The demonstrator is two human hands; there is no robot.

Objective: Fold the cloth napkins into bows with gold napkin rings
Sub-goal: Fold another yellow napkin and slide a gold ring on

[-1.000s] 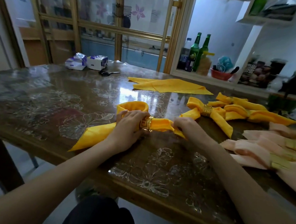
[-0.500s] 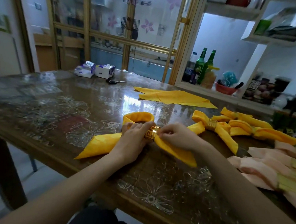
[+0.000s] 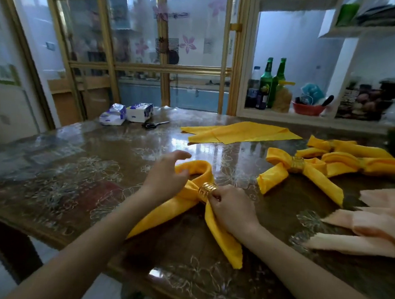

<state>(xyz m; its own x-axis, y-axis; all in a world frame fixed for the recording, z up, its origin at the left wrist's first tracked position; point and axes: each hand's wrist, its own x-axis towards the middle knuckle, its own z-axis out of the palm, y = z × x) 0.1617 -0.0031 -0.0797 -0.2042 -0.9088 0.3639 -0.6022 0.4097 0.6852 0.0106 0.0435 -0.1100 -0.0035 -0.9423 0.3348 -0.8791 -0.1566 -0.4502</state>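
A yellow napkin [image 3: 221, 236] lies on the glossy table [image 3: 74, 183], its loop pointing away from me and two tails spreading toward me. A gold napkin ring [image 3: 206, 189] cinches its middle. My right hand [image 3: 231, 209] pinches the napkin right beside the ring. My left hand [image 3: 167, 177] rests against the loop's left side with the thumb on the cloth and the fingers lifted, spread. Finished yellow bows [image 3: 294, 169] with gold rings lie to the right. A flat yellow napkin [image 3: 239, 134] lies farther back.
Peach folded napkins [image 3: 376, 227] are stacked at the right edge. Scissors [image 3: 154, 124] and two tissue packs [image 3: 127, 114] sit at the table's far left. Bottles [image 3: 270, 84] and a red bowl [image 3: 307, 108] stand on a ledge behind the table.
The right tail has swung down toward me, so both tails now point my way. My left hand has let go of the ring area and opened over the loop.
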